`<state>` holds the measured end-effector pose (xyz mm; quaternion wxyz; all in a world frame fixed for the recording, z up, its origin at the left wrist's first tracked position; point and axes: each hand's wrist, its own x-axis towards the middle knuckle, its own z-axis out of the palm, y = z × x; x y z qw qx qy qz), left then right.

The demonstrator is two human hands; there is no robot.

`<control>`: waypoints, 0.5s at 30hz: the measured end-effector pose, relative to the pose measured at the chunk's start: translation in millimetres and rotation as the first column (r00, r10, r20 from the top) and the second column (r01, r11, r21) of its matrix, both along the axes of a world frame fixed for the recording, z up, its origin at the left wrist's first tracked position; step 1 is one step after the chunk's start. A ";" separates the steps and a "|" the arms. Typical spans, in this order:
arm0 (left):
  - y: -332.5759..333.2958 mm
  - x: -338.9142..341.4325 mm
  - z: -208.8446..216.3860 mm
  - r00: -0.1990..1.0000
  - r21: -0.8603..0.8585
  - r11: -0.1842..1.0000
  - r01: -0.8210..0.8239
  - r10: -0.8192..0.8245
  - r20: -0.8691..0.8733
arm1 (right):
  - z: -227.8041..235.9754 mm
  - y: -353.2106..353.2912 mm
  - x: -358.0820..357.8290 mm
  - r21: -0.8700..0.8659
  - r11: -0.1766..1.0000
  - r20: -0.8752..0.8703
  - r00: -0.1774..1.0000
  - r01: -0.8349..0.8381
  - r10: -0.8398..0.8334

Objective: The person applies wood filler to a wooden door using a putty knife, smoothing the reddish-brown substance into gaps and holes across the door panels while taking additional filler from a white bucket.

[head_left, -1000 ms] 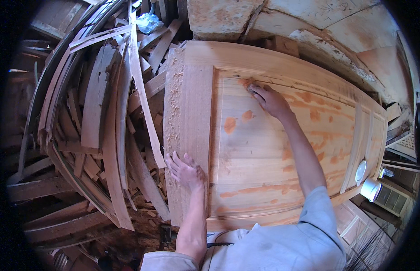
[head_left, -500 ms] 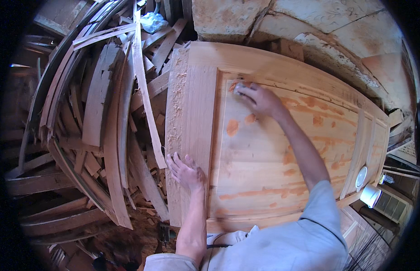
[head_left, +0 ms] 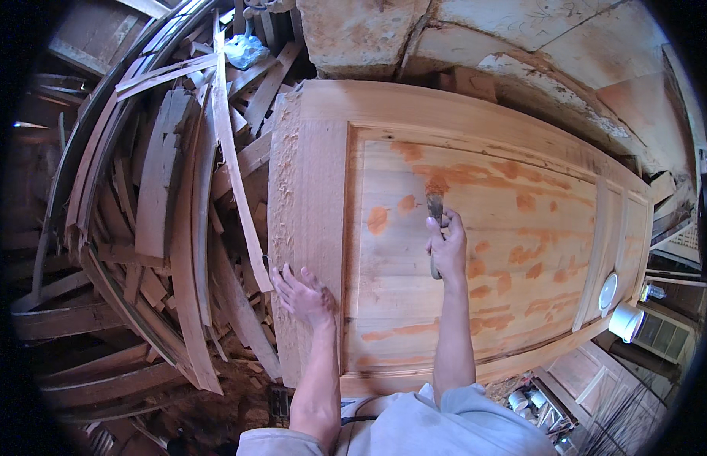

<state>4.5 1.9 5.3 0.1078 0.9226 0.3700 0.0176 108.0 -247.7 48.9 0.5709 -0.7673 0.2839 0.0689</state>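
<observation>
A large paneled wooden door (head_left: 323,167) lies flat before me, its panel marked with several orange filler patches (head_left: 524,202). My right hand (head_left: 449,242) is closed round the handle of a putty knife (head_left: 435,204) over the left part of the panel. Orange filler (head_left: 437,184) shows at the blade's far end. On the door's left end my left hand (head_left: 304,296) rests with its fingers stretched out, holding nothing. Rough, flaky wood runs along that end.
Scrap boards and offcuts (head_left: 162,175) pile up left of the door, with a pale blue plastic bag (head_left: 245,50) on them. Stone blocks (head_left: 513,38) border the far side. A white round lid (head_left: 608,292) and a white bucket (head_left: 626,322) are at the right.
My right hand has come nearer and turned, so the putty knife now shows clearly. A fresh orange streak lies along the panel's far left part. The left hand stays on the door's end.
</observation>
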 end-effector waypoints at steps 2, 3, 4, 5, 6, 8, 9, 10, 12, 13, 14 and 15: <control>-6.6 2.2 4.5 1.000 -0.023 1.000 -0.002 0.002 0.000 | 3.2 -11.8 -14.9 0.036 0.999 0.018 0.999 0.041 -0.042; -10.3 3.2 9.0 1.000 -0.045 0.999 -0.003 0.003 -0.014 | 5.5 -18.7 -24.6 0.077 0.994 0.028 0.996 0.076 -0.079; -14.0 4.4 12.5 1.000 -0.065 0.998 -0.004 0.003 -0.024 | 10.3 -24.7 -34.9 0.073 0.994 0.041 0.995 0.083 -0.086; -14.1 3.0 13.7 1.000 -0.070 0.998 0.007 -0.007 -0.007 | 16.5 -30.5 -46.8 0.121 0.985 0.048 0.991 0.119 -0.126; -11.4 -0.9 13.4 0.999 -0.061 0.998 -0.010 0.008 -0.034 | 23.2 -36.5 -62.0 0.168 0.973 0.054 0.984 0.157 -0.168; -12.9 4.9 17.3 0.999 -0.076 0.997 -0.005 0.003 -0.034 | 27.8 -43.2 -109.5 0.266 0.935 0.034 0.967 0.234 -0.251; -16.0 5.0 24.3 0.999 -0.068 0.997 -0.025 0.022 -0.036 | 38.1 -45.1 -127.9 0.312 0.908 0.006 0.955 0.280 -0.297; -18.3 3.7 27.4 0.998 -0.059 0.997 -0.044 0.042 -0.040 | 48.4 -47.0 -146.1 0.358 0.875 -0.024 0.940 0.326 -0.341; -14.4 2.6 19.3 0.999 -0.060 0.998 -0.029 0.028 -0.017 | 45.8 -56.1 -192.1 0.374 0.843 -0.038 0.915 0.386 -0.402; -10.1 2.5 15.6 0.999 -0.038 0.999 -0.034 0.035 0.003 | 45.9 -60.3 -214.2 0.409 0.807 -0.065 0.895 0.427 -0.441; -8.3 1.8 11.2 1.000 -0.043 0.999 -0.018 0.018 0.007 | 48.0 -66.1 -236.1 0.407 0.802 -0.059 0.888 0.438 -0.455; -5.6 0.8 8.6 0.999 -0.027 0.999 -0.029 0.029 0.017 | 50.4 -71.4 -259.6 0.386 0.788 -0.086 0.869 0.479 -0.486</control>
